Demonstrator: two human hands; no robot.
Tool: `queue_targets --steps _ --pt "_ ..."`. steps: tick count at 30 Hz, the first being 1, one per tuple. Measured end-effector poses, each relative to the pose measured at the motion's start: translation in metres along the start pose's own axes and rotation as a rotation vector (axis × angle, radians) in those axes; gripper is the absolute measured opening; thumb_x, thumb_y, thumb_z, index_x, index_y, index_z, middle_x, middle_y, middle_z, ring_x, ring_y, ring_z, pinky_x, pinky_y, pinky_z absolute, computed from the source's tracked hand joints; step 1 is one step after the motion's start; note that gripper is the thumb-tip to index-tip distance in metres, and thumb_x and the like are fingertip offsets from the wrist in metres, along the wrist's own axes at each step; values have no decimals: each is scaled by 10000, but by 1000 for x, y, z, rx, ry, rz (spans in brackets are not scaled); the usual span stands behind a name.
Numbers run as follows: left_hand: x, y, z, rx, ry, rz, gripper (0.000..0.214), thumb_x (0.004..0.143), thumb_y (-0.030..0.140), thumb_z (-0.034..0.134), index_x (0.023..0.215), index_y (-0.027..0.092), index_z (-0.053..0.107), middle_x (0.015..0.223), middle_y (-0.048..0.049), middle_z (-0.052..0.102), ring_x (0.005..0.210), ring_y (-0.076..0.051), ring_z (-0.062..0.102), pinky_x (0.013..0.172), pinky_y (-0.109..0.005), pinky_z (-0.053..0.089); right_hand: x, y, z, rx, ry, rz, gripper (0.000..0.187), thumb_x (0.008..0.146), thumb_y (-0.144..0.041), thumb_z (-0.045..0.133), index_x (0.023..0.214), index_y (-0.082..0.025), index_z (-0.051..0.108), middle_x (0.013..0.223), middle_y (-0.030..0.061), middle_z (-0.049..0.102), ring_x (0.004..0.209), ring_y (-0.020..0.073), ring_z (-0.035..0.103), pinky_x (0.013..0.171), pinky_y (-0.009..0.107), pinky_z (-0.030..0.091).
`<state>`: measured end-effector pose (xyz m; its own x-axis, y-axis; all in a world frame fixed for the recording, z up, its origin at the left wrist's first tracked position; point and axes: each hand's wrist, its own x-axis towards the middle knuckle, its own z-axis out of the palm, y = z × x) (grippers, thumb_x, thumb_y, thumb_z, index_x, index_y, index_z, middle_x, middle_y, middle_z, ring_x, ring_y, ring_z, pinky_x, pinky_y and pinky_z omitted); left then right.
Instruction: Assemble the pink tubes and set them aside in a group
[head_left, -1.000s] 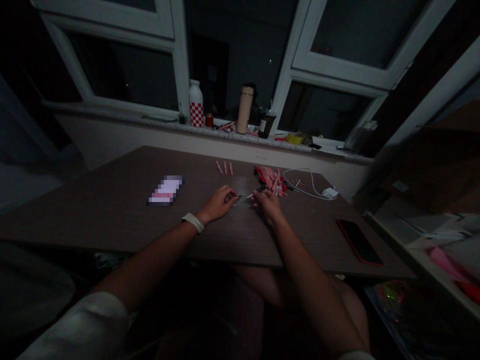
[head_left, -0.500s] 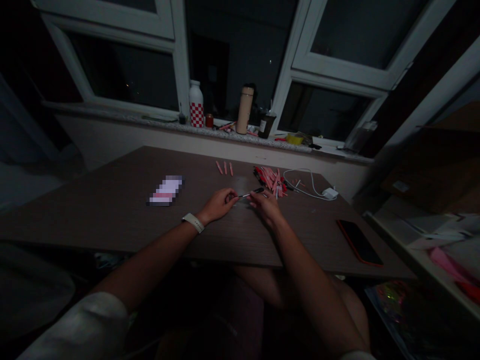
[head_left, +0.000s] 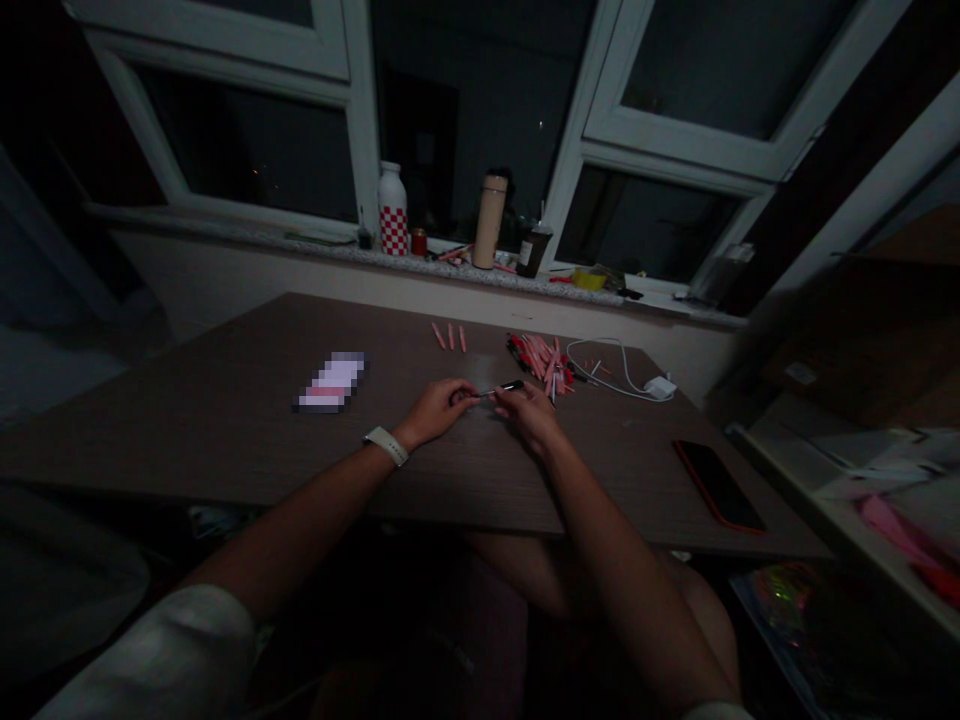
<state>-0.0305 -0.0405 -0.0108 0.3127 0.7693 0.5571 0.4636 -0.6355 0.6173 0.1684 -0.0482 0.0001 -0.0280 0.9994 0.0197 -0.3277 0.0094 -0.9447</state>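
Both my hands rest on a dark wooden table [head_left: 225,420], meeting at its middle. My left hand [head_left: 439,408], with a white watch at the wrist, is closed in a pinch on the left tip of a thin pen [head_left: 501,388]. My right hand [head_left: 526,412] is closed on the same pen near its dark right end. A heap of pink and red pen parts [head_left: 541,358] lies just behind my right hand. Three pink pieces [head_left: 449,336] lie side by side further back.
A white cable with charger [head_left: 637,378] lies right of the heap. A dark phone [head_left: 718,484] sits near the right front edge, and a blurred-out card [head_left: 331,381] to the left. The windowsill holds a checked bottle [head_left: 392,208], a tan flask [head_left: 490,219] and a dark cup [head_left: 534,250].
My hands have come together. A second ago the two pieces were apart with a gap between them; now they form one line held by both hands.
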Motion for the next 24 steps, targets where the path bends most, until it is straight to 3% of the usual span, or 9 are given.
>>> queue_targets --steps 7,14,24 --pt "0 0 -2 -28 12 -22 270 851 423 725 945 170 749 744 -13 680 642 -139 555 620 -253 418 -1 -1 0 13 -5 20 248 719 -139 802 841 -205 596 756 5 751 725 150 741 596 206 595" --pt "0 3 -4 -4 53 -39 281 847 444 727 893 170 771 717 -20 688 645 -146 567 623 -260 410 1 2 -2 -46 -35 -20 266 693 -244 847 819 -199 616 771 3 748 745 151 741 597 197 589" --pt "1 5 -5 -35 62 -100 284 775 446 785 785 165 743 642 16 631 594 -123 505 590 -250 372 1 4 -4 -1 -141 -2 321 640 -287 897 822 -188 652 804 26 756 788 165 743 603 203 575"
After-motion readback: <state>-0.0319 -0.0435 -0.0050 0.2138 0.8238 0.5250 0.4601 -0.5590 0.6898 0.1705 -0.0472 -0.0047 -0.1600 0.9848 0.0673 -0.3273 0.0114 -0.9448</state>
